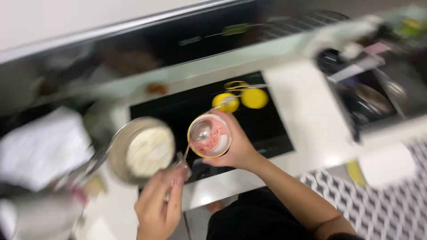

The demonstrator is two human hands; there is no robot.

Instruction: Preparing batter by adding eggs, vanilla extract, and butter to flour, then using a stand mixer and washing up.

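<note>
Small yellow-rimmed cup (209,135), pink mixture inside, tilted over the black cooktop; metal spoon (200,132), bowl resting in it.

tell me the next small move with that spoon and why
Probably tip the spoon down into the pink mixture: its bowl sits at the rim of the cup held by the right hand, the left hand holds its handle, and the bowl of white mixture waits alongside.
</note>
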